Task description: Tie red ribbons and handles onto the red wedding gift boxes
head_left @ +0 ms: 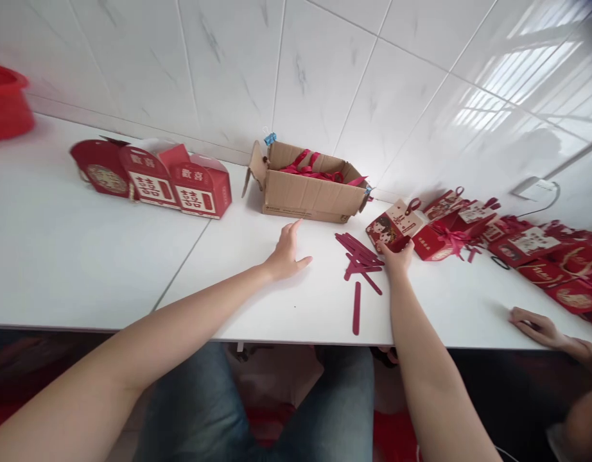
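My right hand [396, 251] grips the lower front of a small red and pink gift box [397, 221] with a ribbon loop on top. That box stands at the right, touching or close to other finished-looking red boxes [438, 239] with ribbon bows. Nothing is in my left hand [287, 253], which hovers over the white table with thumb and fingers apart. It is in front of a cardboard box [305, 196] holding loose red ribbons [308, 167]. Between my hands lies a loose pile of dark red strips [361, 256], with one single strip [356, 308] nearer the edge.
Red gift boxes with handles [154, 179] stand in a row at the left. A red bucket-like container [7, 102] is at the far left. Many red boxes [565, 263] crowd the right side, where another person's hand [537, 327] rests at the table edge. A tiled wall [228, 77] rises behind.
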